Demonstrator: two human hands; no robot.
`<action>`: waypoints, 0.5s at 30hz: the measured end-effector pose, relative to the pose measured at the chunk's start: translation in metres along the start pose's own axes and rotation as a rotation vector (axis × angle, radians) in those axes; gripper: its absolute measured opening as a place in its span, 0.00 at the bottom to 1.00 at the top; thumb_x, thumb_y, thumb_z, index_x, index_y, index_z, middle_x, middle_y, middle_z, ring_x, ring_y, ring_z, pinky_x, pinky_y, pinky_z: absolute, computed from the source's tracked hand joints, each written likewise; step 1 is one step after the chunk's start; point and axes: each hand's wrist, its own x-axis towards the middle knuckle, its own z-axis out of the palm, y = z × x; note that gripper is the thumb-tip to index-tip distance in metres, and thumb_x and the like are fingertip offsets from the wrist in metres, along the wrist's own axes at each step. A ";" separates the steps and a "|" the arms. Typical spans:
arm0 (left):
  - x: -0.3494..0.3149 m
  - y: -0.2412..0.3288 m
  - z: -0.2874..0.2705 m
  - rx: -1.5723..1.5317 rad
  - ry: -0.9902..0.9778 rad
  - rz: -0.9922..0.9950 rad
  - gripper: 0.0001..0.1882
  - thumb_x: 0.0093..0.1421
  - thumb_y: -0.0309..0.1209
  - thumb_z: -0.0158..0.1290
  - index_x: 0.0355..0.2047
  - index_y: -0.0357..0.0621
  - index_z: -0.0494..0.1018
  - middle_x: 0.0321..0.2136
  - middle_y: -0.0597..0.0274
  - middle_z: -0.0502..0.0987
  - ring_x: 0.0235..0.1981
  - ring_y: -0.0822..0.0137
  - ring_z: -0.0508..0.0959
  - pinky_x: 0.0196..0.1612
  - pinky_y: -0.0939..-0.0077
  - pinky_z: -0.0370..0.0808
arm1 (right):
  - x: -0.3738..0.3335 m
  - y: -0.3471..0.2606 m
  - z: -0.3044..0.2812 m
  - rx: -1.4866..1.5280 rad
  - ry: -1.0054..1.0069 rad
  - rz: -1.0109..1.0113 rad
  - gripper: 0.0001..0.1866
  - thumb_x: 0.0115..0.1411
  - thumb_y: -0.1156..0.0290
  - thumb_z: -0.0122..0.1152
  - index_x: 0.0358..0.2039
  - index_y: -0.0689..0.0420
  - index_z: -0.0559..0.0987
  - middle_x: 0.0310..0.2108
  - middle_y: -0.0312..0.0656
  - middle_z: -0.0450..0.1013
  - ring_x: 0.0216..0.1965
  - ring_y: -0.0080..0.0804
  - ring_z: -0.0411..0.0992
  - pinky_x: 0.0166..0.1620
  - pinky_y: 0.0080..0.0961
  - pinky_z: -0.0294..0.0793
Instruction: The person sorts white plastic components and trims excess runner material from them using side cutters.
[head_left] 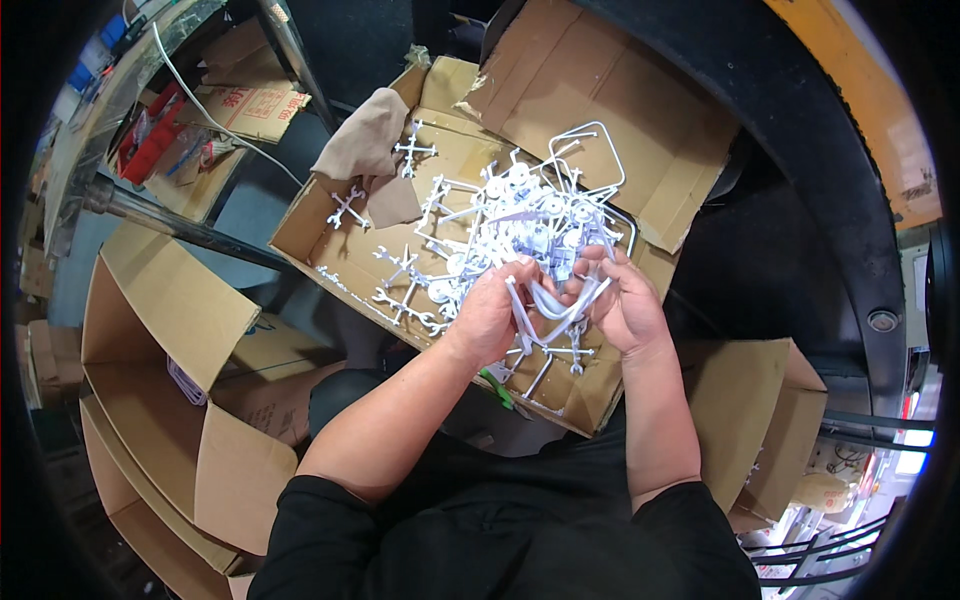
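Observation:
Several curved white plastic bars (548,305), U-shaped like handles, are bunched between my two hands. My left hand (487,312) closes its fingers on their left ends. On the other side, my right hand (630,305) pinches the right ends between thumb and fingers, palm partly turned up. Just beyond and beneath lies a heap of white moulded plastic parts (535,215), some round, some branching or shaped like bent frames. The heap rests in a shallow cardboard box (345,240) in front of me. Loose branched white pieces (408,290) lie at the box's left side.
A beige cloth (365,135) hangs over the box's far left corner. Open cardboard boxes stand at left (150,400) and right (735,400). A large cardboard flap (610,100) rises behind. Black machinery (840,230) curves along the right; a metal rail (180,222) crosses the left.

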 end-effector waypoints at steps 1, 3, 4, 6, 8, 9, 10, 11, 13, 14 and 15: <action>0.000 0.002 0.001 0.021 -0.056 0.061 0.15 0.62 0.43 0.47 0.24 0.46 0.65 0.26 0.57 0.75 0.27 0.67 0.74 0.27 0.74 0.69 | 0.002 0.002 0.000 0.000 -0.001 0.000 0.12 0.63 0.75 0.44 0.44 0.63 0.71 0.34 0.45 0.72 0.30 0.33 0.74 0.38 0.31 0.78; -0.006 0.013 0.003 0.014 -0.084 0.028 0.15 0.61 0.41 0.48 0.22 0.45 0.64 0.22 0.55 0.74 0.24 0.66 0.73 0.27 0.74 0.69 | 0.006 0.006 -0.002 -0.165 0.103 -0.052 0.12 0.62 0.75 0.45 0.42 0.64 0.73 0.31 0.45 0.73 0.28 0.30 0.74 0.36 0.29 0.79; -0.008 0.017 0.005 0.111 -0.110 0.021 0.15 0.61 0.40 0.48 0.22 0.45 0.64 0.21 0.55 0.74 0.22 0.66 0.72 0.27 0.74 0.68 | 0.006 0.006 -0.007 -0.165 0.106 -0.052 0.12 0.62 0.75 0.45 0.42 0.64 0.73 0.31 0.45 0.73 0.28 0.30 0.74 0.36 0.29 0.79; -0.011 0.020 0.003 0.285 -0.172 0.044 0.12 0.61 0.38 0.48 0.27 0.42 0.67 0.17 0.58 0.72 0.19 0.68 0.71 0.27 0.77 0.68 | 0.004 0.003 -0.018 -0.284 -0.036 -0.054 0.11 0.59 0.76 0.46 0.38 0.65 0.75 0.24 0.41 0.72 0.19 0.24 0.70 0.25 0.22 0.75; -0.013 0.024 0.006 0.312 -0.201 0.032 0.10 0.62 0.36 0.48 0.32 0.41 0.68 0.18 0.60 0.72 0.19 0.70 0.71 0.27 0.78 0.67 | 0.002 -0.005 -0.019 -0.266 -0.102 -0.035 0.11 0.58 0.76 0.46 0.38 0.66 0.75 0.21 0.39 0.71 0.15 0.22 0.66 0.21 0.19 0.71; -0.013 0.027 0.007 0.340 -0.229 0.019 0.10 0.63 0.34 0.47 0.36 0.39 0.70 0.18 0.62 0.72 0.20 0.72 0.71 0.26 0.79 0.67 | 0.001 -0.007 -0.018 -0.246 -0.169 -0.016 0.12 0.56 0.77 0.45 0.37 0.66 0.75 0.19 0.37 0.70 0.11 0.19 0.61 0.17 0.16 0.66; -0.013 0.026 0.002 0.302 -0.261 -0.039 0.12 0.65 0.32 0.46 0.44 0.37 0.70 0.20 0.65 0.72 0.21 0.74 0.71 0.27 0.81 0.67 | -0.001 -0.007 -0.014 -0.299 -0.115 -0.010 0.12 0.55 0.78 0.45 0.37 0.66 0.75 0.18 0.35 0.69 0.09 0.17 0.56 0.15 0.16 0.59; -0.013 0.024 -0.001 0.303 -0.257 -0.038 0.12 0.65 0.32 0.46 0.44 0.37 0.70 0.20 0.65 0.72 0.21 0.74 0.71 0.27 0.81 0.67 | -0.001 -0.008 -0.010 -0.298 -0.118 -0.007 0.12 0.55 0.78 0.45 0.37 0.66 0.75 0.18 0.35 0.69 0.09 0.17 0.56 0.15 0.16 0.59; -0.010 0.020 -0.003 0.391 -0.228 -0.142 0.12 0.66 0.32 0.47 0.45 0.38 0.70 0.20 0.67 0.72 0.22 0.76 0.71 0.28 0.81 0.67 | -0.003 -0.010 -0.006 -0.489 -0.024 -0.012 0.11 0.55 0.79 0.46 0.37 0.65 0.75 0.20 0.32 0.69 0.13 0.15 0.59 0.18 0.15 0.61; -0.009 0.021 -0.004 0.460 -0.252 -0.175 0.13 0.67 0.33 0.47 0.48 0.40 0.69 0.26 0.66 0.73 0.28 0.75 0.72 0.32 0.81 0.69 | -0.002 -0.008 -0.007 -0.489 -0.021 -0.013 0.11 0.55 0.79 0.46 0.37 0.65 0.75 0.20 0.32 0.69 0.13 0.15 0.59 0.18 0.15 0.61; -0.008 0.016 -0.006 0.462 -0.252 -0.175 0.13 0.67 0.33 0.47 0.48 0.40 0.69 0.26 0.66 0.73 0.28 0.75 0.72 0.32 0.81 0.69 | 0.001 -0.004 -0.008 -0.662 0.054 -0.116 0.11 0.55 0.79 0.48 0.38 0.64 0.75 0.21 0.31 0.69 0.16 0.13 0.60 0.21 0.14 0.62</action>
